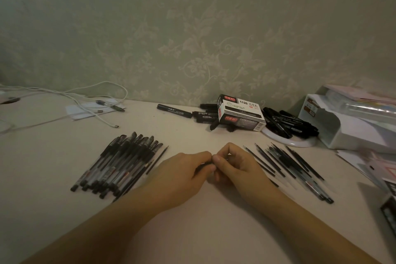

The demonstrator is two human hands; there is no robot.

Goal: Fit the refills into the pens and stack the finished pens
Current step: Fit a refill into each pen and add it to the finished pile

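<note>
On the table (192, 231), finished pens (120, 165) stacked at nine o'clock, refills (287, 165) at three for easy reach; my left hand (182, 174) and right hand (234, 166), both grips curled, pinch what seems a pen (205, 164) between them

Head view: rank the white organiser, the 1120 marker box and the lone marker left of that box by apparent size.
1. White organiser, cut off at the frame's right edge, clearly largest.
2. 1120 marker box.
3. Lone marker.
All three sit near the wall, so nearness hardly skews the order.
</note>
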